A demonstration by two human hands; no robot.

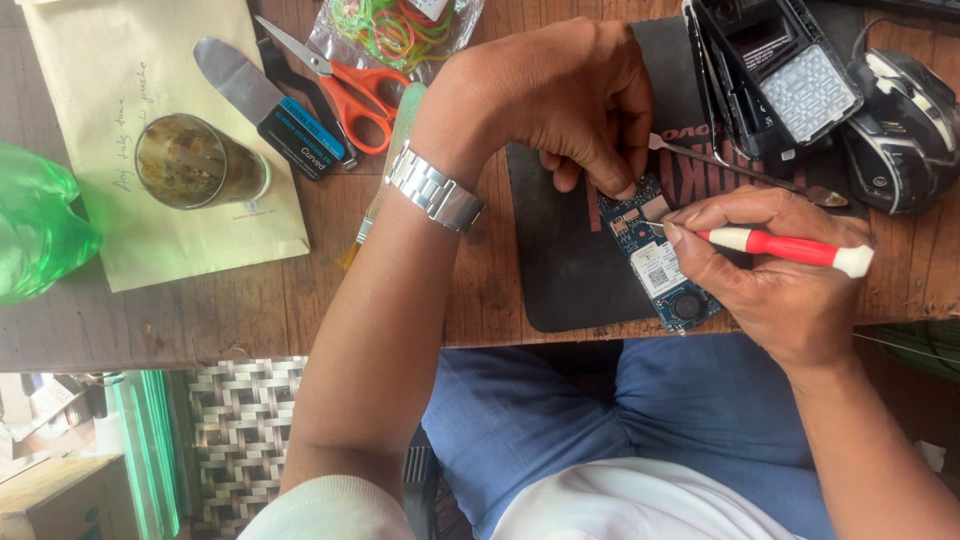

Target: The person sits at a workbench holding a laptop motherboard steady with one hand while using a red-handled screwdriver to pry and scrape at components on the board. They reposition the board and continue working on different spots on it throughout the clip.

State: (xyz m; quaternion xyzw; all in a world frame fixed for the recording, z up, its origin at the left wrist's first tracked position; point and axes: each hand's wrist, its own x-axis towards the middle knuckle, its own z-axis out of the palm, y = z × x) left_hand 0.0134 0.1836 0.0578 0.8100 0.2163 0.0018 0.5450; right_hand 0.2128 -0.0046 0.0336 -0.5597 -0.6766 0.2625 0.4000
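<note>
Circuit board (655, 250): blue, lying on the dark mat (560, 260) right of the frame's centre, long axis running from upper left to lower right.
Left hand (560, 95): curled over from above, fingertips pressing the board's upper end.
Right hand (770, 275): closed around a red-and-white screwdriver (790, 247), lying right of the board, tip pointing left onto its upper part.
Nearer hand: both touch or nearly touch it.
Table (230, 310): wooden, scissors (345, 85) at upper left.

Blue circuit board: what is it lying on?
The blue circuit board lies on a black mat on the wooden table. The left hand hides the board's top edge.
</note>
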